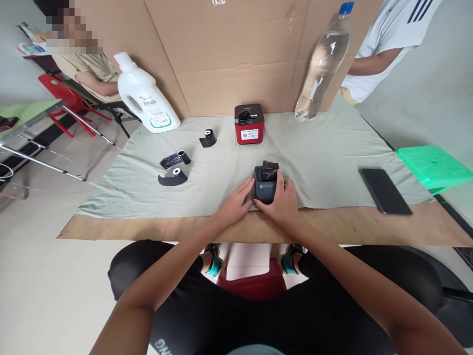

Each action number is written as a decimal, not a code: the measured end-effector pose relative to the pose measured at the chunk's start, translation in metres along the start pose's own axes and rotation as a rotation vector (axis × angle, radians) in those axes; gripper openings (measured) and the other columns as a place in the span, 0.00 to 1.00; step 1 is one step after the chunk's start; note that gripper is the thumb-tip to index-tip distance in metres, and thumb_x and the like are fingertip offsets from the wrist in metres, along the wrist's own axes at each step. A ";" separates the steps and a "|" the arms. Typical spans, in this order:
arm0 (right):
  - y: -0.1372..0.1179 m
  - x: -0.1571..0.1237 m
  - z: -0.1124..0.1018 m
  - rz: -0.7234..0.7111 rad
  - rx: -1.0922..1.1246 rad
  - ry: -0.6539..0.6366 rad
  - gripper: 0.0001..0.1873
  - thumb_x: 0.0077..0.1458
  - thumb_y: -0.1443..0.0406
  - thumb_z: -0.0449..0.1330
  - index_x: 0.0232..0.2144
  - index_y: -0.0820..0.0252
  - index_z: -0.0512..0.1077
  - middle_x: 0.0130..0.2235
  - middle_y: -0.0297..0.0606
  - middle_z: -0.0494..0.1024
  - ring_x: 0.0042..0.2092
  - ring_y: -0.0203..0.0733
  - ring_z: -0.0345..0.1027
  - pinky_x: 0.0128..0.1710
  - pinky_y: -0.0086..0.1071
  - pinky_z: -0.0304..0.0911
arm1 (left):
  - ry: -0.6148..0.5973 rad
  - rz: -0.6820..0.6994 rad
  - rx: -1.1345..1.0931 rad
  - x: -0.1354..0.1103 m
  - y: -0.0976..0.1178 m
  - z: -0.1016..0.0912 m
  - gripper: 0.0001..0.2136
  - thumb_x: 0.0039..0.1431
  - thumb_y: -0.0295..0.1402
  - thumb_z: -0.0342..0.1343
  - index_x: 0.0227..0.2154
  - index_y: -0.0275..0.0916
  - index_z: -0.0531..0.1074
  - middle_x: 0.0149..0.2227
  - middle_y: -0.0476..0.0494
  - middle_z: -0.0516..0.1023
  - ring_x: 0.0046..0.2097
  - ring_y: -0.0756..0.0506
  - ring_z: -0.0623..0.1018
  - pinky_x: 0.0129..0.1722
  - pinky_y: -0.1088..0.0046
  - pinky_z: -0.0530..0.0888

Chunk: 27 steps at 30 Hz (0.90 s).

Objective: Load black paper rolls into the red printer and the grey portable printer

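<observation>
A small dark label printer (265,193) stands near the front edge of the cloth, between my two hands. Black, shiny, creased paper (270,169) sticks up out of its top. My left hand (235,201) presses its fingertips against the printer's left side, thumb by the lower corner. Around the right side and front curls my right hand (283,203), its thumb across the lower front edge. Farther back sits a red printer (249,132) with a black top, another dark scrap in its slot. To the left lie black paper rolls (209,138), partly unwound.
A white jug (145,96) and a tall water bottle (324,64) stand against the cardboard wall (236,49). A phone (384,191) lies at the right, beside a green stool (436,162). One person (88,74) sits at back left; another's white sleeve (395,29) shows at right.
</observation>
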State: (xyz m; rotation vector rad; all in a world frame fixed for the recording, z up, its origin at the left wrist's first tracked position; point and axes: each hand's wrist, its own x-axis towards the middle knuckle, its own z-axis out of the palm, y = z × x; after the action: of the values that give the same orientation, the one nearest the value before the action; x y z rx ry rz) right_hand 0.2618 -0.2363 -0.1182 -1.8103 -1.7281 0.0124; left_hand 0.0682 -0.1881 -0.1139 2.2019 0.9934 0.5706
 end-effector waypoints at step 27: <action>0.006 0.002 -0.002 0.028 0.218 -0.077 0.68 0.50 0.51 0.71 0.77 0.61 0.33 0.65 0.60 0.61 0.67 0.68 0.56 0.65 0.64 0.58 | -0.047 0.001 0.072 0.000 -0.001 0.001 0.42 0.61 0.29 0.50 0.77 0.40 0.43 0.77 0.39 0.52 0.77 0.38 0.57 0.79 0.50 0.49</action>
State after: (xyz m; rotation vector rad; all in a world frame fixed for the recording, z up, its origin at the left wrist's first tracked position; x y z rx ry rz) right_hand 0.2678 -0.2348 -0.1182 -1.6924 -1.6823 0.2744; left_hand 0.0680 -0.1884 -0.1148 2.2692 1.0025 0.4886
